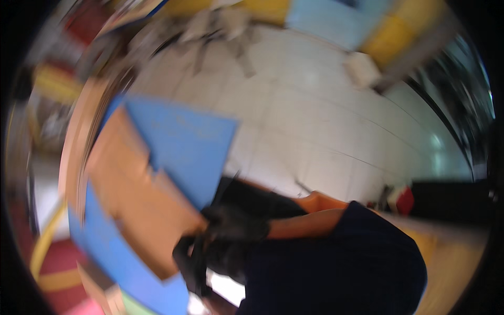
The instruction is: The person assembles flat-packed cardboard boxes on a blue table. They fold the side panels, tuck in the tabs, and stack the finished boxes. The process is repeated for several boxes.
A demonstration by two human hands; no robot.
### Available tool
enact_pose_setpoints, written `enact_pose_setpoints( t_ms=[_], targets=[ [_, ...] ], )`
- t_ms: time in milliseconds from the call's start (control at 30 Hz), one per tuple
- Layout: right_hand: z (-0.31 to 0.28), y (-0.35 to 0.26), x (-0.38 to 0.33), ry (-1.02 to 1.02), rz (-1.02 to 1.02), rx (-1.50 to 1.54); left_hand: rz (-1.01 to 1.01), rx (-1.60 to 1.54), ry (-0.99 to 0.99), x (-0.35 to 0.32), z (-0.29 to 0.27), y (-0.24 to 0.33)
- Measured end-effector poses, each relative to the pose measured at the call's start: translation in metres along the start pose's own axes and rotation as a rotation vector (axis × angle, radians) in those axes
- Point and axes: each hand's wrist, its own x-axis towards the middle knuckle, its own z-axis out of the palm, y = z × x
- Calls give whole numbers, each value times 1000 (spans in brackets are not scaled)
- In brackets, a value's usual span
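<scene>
Left hand (pixel 191 262) and right hand (pixel 236 223) meet at cardboard (pixel 149 210), blue desk (pixel 184 136).
Blur: cannot tell grip; supporting its full length likely prevents creasing.

- the light was fairly bright and soft across the pale tiled floor (pixel 294 105), from twelve round to two o'clock; its source could not be told.
- small glints of glare (pixel 436 140) flecked that floor at three o'clock.
- a white patch (pixel 227 287) burned out near six o'clock.
- the navy sleeve (pixel 336 262) at five o'clock sank to near-black, its folds lost.
- blur softened the cardboard piece (pixel 152 194) at eight o'clock and smeared the clutter (pixel 55 86) at ten.
- fisheye distortion curved shapes toward the rim, such as the dark edge (pixel 447 124) at three o'clock.
- black vignetting filled the corners.
</scene>
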Motion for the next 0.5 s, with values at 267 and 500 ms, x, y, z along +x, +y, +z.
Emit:
enact_pose_setpoints(
  t_ms=[267,500],
  targets=[
    [11,-28,3,-58,187,115,-157,-232,4,-15,1,-3],
    [14,-25,-3,-34,145,-48,-67,-69,-17,-19,-1,-14]
  ],
)
